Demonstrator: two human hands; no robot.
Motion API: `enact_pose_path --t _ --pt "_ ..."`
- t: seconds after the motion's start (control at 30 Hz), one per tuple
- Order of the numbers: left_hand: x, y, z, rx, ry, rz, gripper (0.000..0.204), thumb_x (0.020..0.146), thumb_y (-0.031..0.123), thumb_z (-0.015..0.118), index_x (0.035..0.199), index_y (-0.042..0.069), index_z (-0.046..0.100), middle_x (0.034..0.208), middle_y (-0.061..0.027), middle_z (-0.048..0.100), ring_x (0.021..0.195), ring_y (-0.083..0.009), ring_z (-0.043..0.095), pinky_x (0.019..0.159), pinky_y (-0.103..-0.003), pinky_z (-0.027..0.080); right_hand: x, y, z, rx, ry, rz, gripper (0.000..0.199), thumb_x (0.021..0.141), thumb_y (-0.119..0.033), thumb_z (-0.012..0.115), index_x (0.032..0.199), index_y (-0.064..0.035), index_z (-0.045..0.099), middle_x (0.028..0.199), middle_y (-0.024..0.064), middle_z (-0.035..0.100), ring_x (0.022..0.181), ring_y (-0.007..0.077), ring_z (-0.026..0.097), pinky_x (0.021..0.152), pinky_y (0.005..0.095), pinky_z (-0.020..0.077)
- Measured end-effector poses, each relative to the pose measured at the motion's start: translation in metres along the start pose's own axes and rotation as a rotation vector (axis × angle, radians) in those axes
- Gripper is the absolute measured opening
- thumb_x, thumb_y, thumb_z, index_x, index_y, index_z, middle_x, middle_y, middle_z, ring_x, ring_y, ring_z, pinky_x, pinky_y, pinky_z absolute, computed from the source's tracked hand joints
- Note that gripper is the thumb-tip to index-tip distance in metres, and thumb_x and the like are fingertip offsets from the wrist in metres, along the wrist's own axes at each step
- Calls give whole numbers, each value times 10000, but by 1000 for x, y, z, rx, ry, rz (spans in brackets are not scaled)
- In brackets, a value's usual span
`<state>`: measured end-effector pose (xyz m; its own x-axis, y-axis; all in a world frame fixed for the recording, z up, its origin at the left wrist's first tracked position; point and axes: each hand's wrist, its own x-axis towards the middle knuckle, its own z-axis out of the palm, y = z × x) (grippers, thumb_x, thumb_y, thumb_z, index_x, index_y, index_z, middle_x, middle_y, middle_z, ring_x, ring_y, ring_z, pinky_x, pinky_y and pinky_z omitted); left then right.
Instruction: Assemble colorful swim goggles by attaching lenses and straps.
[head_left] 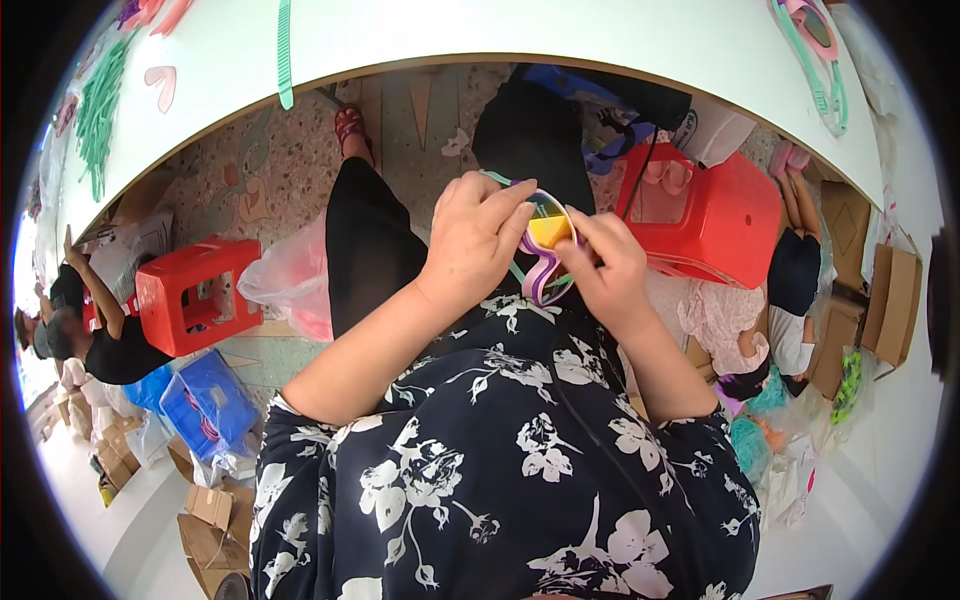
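Observation:
Swim goggles (539,268) with a purple and white frame and a green strap are held over my lap, between both hands. My left hand (476,236) grips their left and upper edge, its fingers bent over the rim. On the other side, my right hand (607,262) pinches the frame between thumb and fingers. A yellow piece (548,231) shows inside the frame; whether it is loose or part of the goggles I cannot tell. My fingers hide some of the frame and strap.
Ahead is a white table (420,28) bearing a green strap (285,55), a bundle of green straps (103,110), a pink piece (160,86) and pink goggles (812,40). Red stools (715,215) stand on both sides. A blue crate (209,405) sits at left; other people are nearby.

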<state>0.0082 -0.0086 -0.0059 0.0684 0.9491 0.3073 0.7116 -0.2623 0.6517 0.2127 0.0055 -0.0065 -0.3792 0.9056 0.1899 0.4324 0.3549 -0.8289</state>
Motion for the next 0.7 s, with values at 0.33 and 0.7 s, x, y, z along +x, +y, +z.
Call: enact_pose_path --t 0.33,0.7 --pt "13 27 9 126 -258 -63 458 748 198 692 1170 27 642 905 -142 679 842 -297 688 720 -422 556 11 54 -13 599 -48 570 135 959 -107 640 956 23 674 839 12 620 724 78 543 651 215 435" --pt "13 5 13 -51 -285 -179 449 788 165 661 1221 49 649 1001 -197 606 889 -365 673 750 -446 553 46 36 -14 976 -347 761 115 967 -160 637 941 -77 562 753 -1 593 602 60 535 524 196 445"
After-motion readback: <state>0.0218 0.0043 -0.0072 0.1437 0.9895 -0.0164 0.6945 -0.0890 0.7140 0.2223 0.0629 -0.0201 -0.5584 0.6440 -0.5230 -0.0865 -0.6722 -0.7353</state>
